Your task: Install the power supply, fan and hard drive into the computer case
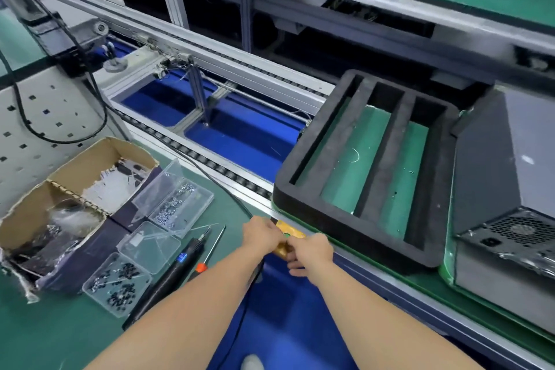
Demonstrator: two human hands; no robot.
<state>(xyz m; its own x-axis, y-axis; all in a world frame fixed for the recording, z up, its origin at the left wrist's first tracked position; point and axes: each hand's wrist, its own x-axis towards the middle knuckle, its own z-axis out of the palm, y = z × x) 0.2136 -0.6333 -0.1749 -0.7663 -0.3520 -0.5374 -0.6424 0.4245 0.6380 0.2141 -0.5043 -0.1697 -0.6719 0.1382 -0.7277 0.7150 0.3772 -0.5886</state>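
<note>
While hands touch box, case apart (right).

Bright, even light is falling, leaving only faint shadows. Beyond the foam tray, straight rails are bowing and blurring.

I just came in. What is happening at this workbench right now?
A person has the left hand and right hand on a small yellow control box with a green button, at the bench edge; whether they press it is unclear. The grey metal computer case sits to the right, beside a black foam tray. The black electric screwdriver and clear plastic screw boxes lie untouched on the green bench.
</note>
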